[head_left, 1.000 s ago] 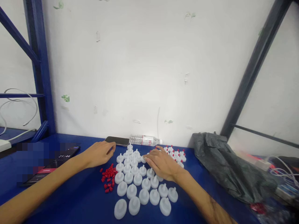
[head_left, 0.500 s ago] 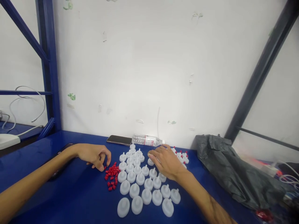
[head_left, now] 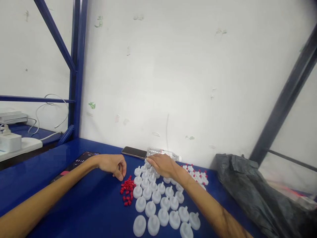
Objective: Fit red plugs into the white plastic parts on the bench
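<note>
My left hand (head_left: 115, 167) hovers beside a small pile of red tip caps (head_left: 127, 190), thumb and fingers pinched together. Whatever lies between those fingertips is too small or hidden to make out. Many white nozzle lids (head_left: 156, 197) stand upright in loose rows, their spouts pointing up. My right hand (head_left: 162, 165) reaches across to the far end of these rows, its fingertips closed at the rearmost white lid, partly hiding it. Right of my right wrist, a group of white lids with red tips (head_left: 198, 175) stands together, partly covered by my forearm.
A dark phone (head_left: 134, 152) and a clear plastic bottle (head_left: 174, 156) lie along the wall. Another phone with a lit screen (head_left: 80, 160) lies beyond my left forearm. A dark grey plastic bag (head_left: 237, 178) is at the right, and a white power strip (head_left: 29, 144) at the left.
My right hand has moved left and back over the lids, to the rearmost one. My left hand stays pinched by the red caps. The view has shifted somewhat left.
</note>
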Motion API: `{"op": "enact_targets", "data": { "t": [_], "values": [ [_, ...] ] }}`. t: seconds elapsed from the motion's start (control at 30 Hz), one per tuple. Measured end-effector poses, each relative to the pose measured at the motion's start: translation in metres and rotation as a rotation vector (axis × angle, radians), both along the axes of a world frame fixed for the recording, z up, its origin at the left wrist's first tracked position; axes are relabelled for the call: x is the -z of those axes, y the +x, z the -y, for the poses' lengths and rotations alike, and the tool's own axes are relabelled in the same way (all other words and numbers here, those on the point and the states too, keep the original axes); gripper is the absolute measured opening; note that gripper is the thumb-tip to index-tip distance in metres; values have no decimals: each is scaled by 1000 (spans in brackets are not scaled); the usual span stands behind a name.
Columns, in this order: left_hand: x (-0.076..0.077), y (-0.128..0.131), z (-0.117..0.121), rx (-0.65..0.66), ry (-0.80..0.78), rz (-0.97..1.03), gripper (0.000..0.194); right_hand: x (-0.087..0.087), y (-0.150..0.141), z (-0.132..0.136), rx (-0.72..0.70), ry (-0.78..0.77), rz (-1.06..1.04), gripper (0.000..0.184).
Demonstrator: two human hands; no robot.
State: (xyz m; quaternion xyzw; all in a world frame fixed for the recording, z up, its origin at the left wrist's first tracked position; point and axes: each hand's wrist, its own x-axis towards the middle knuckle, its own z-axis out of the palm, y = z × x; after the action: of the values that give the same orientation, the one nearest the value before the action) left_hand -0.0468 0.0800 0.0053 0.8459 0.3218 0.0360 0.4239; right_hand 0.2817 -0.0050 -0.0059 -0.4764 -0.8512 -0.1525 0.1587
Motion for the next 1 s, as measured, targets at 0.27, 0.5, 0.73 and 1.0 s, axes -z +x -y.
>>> {"op": "enact_targets", "data": {
  "t": [0.27,0.5,0.73,1.0],
  "values": [
    [5,12,-10,-101,112,148,45,-19,-14,-11,105,-110,16,38],
    [14,45,16,-214,345,332,30,-9,32,66,116,-12,-157,31],
    [29,74,52,-186,517,398,25,32,43,103,-96,164,-289,68],
    [44,79,68,-60,653,442,23,25,30,110,-105,97,-202,78]
  ]
}}
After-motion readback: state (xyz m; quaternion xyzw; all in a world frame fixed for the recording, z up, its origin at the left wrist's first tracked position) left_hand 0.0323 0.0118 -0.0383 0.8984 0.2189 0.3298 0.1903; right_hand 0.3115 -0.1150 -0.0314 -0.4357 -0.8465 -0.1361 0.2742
